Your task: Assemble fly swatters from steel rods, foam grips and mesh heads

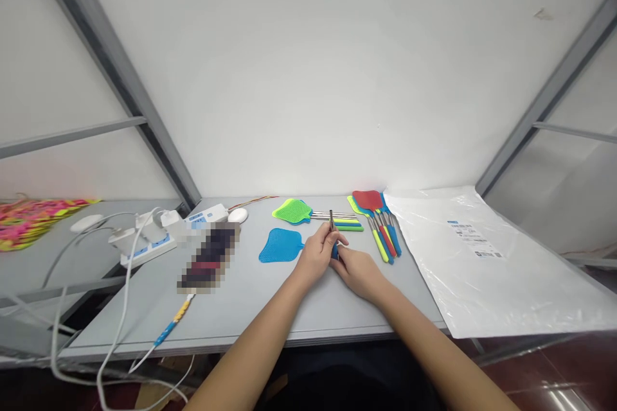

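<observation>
Close together over the middle of the table are my left hand and my right hand, both closed on a metal rod with a blue handle. The rod's tip points up past my left fingers; my right fingers wrap the handle. Just left of my left hand lies a blue fly swatter head, its neck reaching toward that hand. Whether it joins the rod is hidden. Behind my hands rests a stack of green and blue fly swatters, and a fanned pile of fly swatters lies to the right.
A large white plastic package covers the table's right end. At left are a phone-like blurred object, power strips with white cables, and a white round disc. Colourful swatter-like items lie farther left. Metal frame posts flank the table.
</observation>
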Demonstrator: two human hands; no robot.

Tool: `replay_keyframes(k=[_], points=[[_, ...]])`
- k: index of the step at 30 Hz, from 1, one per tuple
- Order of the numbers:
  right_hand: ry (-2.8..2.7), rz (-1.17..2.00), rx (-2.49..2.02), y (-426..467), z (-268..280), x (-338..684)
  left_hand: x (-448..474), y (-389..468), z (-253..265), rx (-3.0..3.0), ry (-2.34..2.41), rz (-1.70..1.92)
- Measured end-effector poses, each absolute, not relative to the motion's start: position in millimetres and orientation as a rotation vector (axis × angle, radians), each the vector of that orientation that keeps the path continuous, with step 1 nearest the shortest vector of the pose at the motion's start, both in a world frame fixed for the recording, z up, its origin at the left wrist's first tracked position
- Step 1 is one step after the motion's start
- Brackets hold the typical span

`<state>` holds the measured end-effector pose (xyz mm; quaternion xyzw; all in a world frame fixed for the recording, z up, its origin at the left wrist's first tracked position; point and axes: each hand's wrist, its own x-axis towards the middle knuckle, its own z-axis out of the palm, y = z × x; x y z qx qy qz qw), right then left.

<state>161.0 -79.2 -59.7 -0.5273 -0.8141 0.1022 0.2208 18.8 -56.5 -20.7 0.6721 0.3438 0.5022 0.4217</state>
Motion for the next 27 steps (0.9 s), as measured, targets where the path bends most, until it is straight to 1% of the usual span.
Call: replay_keyframes(k=[8, 19, 27], points=[[-2.094, 0.297, -1.373, -81, -59, 165, 16, -64, -16, 1.616, 0.859, 1.327], [-1.798, 0.245, -1.279, -81, -50, 176, 0, -51, -20, 1.269, 0.920, 1.621], [-1.723, 0.252, -1.259, -83, -47, 180, -13, -45, -36, 1.112, 1.054, 1.573]])
